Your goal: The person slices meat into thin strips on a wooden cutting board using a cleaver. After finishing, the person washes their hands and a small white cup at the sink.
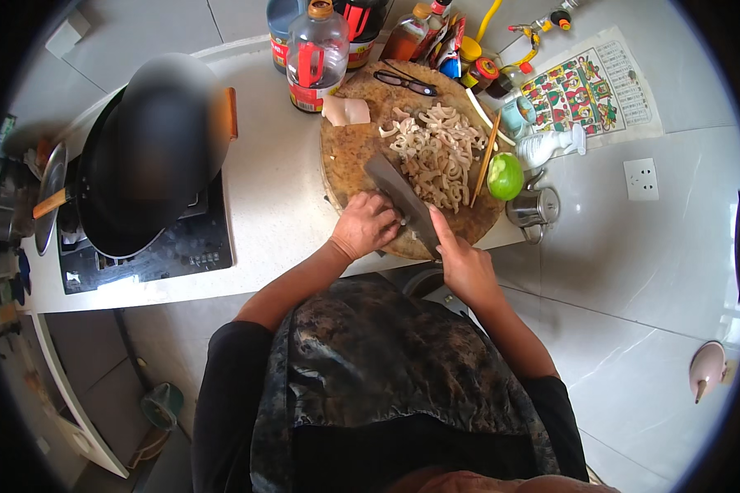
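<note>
My right hand (pixel 465 262) grips a cleaver (pixel 401 197) near the front edge of a round wooden chopping board (pixel 351 154), index finger laid along the blade. Close against the blade's left side, my left hand (pixel 370 223) has its fingers curled down on the board. Whatever lies under those fingers is mostly hidden; small pale bits show beside the blade. A pile of sliced pale meat (pixel 444 154), perhaps pork skin, covers the board's middle right. Toward the back left of the board rests an uncut pale slab (pixel 345 111).
Eyeglasses (pixel 404 81), chopsticks (pixel 486 157) and a partly peeled green vegetable (pixel 505 177) lie on the board. A steel pot (pixel 533 206) and spray bottle (pixel 546 148) stand to the right. Bottles (pixel 317 55) line the back. A wok (pixel 123 228) sits on the left cooktop (pixel 203 240).
</note>
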The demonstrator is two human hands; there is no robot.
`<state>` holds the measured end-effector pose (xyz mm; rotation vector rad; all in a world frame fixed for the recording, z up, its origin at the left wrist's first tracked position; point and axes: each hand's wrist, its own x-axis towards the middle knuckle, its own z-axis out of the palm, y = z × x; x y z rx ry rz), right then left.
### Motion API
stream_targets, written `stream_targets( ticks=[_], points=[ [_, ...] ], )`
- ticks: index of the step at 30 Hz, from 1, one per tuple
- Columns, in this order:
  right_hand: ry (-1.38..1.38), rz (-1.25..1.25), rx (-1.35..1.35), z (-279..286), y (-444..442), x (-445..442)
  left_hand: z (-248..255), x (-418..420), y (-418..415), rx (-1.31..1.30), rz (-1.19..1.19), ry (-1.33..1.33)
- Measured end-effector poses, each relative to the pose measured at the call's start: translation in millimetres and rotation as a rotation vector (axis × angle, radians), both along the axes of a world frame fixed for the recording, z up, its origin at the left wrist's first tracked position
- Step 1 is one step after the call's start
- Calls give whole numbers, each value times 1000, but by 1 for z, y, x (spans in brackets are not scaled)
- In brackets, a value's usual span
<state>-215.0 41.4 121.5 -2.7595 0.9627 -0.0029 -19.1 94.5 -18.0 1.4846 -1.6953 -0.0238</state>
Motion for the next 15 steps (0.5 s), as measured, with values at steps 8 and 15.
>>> stream_targets(
  ticks=[8,15],
  points=[
    [-82,9,5,-10,-18,45,0,-2,0,22,-1,29],
    [-88,60,-68,-16,-10,44,3,-3,1,62,15,5]
  ],
)
